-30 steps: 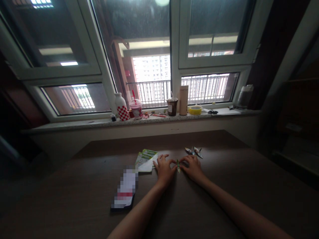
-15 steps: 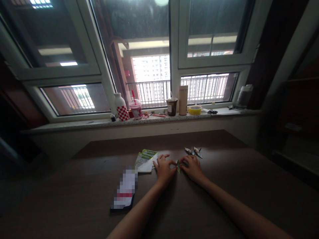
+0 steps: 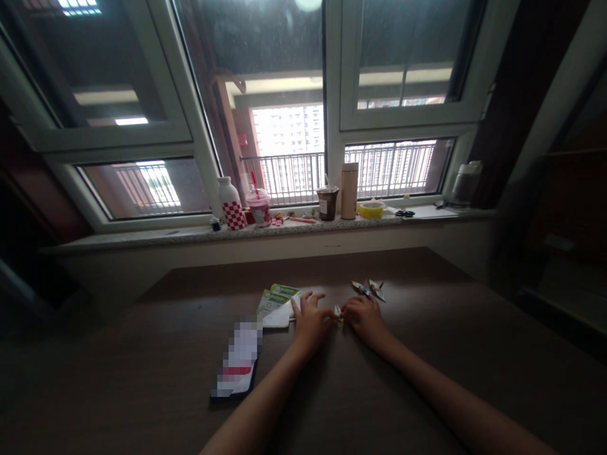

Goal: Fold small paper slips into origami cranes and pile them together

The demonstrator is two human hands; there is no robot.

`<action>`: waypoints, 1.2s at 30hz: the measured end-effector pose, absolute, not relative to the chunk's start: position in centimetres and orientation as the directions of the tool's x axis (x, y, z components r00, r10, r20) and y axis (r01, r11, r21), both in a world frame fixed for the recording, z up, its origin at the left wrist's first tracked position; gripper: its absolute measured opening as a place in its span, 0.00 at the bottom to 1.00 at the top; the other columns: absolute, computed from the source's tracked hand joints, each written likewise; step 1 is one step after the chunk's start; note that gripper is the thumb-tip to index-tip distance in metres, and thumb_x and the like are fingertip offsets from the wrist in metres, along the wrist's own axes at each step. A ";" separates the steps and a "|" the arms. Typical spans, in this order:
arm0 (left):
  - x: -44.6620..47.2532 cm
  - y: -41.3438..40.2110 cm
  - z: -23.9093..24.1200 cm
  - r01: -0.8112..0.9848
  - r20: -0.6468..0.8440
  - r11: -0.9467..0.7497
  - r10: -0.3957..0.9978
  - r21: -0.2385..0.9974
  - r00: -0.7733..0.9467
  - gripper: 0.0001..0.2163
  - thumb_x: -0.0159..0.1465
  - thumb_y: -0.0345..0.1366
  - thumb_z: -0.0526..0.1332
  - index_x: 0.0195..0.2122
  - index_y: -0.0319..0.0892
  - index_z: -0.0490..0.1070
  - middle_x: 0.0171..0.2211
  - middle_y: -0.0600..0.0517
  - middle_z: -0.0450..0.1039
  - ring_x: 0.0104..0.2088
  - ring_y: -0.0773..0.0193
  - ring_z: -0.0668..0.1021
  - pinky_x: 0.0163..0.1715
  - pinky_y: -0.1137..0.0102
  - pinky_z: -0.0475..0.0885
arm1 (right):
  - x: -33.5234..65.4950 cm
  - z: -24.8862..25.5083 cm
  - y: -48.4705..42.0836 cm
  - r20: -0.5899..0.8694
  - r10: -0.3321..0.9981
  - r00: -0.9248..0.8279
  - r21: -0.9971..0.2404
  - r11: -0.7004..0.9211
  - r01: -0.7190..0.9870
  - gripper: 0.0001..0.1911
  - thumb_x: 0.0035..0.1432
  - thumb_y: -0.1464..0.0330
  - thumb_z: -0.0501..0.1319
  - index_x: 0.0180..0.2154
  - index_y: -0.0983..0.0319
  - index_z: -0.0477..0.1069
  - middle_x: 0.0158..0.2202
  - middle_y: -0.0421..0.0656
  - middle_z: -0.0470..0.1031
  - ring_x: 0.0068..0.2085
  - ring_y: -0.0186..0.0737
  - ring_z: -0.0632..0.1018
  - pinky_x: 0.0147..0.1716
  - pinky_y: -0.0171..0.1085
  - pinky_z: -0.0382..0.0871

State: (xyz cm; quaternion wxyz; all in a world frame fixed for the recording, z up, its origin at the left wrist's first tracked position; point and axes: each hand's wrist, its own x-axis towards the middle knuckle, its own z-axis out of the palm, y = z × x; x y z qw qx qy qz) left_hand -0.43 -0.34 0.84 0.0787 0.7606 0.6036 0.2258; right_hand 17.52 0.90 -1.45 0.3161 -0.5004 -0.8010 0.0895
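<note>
Between my two hands is a small folded piece of paper (image 3: pixel 339 314), whitish with some green and yellow. My left hand (image 3: pixel 312 321) pinches its left side with thumb and forefinger, the other fingers spread. My right hand (image 3: pixel 366 318) grips the right side, its fingers bent and partly hiding the paper. Just beyond my right hand lie folded paper shapes (image 3: pixel 374 289) with pointed tips, like origami cranes. Green-and-white printed paper sheets (image 3: pixel 275 299) and a white sheet (image 3: pixel 279 315) lie beside my left hand.
A phone (image 3: pixel 239 360) with a blurred screen lies left of my forearm on the brown table (image 3: pixel 142 354). Along the windowsill stand a checkered bottle (image 3: pixel 232 205), a pink drink cup (image 3: pixel 258 207), a dark drink cup (image 3: pixel 327 203), a tan flask (image 3: pixel 349 191), yellow tape (image 3: pixel 371 210) and scissors (image 3: pixel 404 213).
The small paper has turned a little in my fingers, showing more white and less green. My hands have shifted only slightly. The other things have stayed in place.
</note>
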 end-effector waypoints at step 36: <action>0.1 -0.4 0.4 0.840 0.216 -0.155 0.975 0.520 0.046 0.05 0.56 0.42 0.68 0.33 0.53 0.80 0.61 0.52 0.64 0.66 0.46 0.55 0.62 0.36 0.38 | 18.3 -2.1 1.9 0.367 0.914 -0.174 -0.658 0.387 0.646 0.10 0.52 0.60 0.66 0.37 0.55 0.79 0.43 0.43 0.79 0.51 0.49 0.73 0.53 0.46 0.61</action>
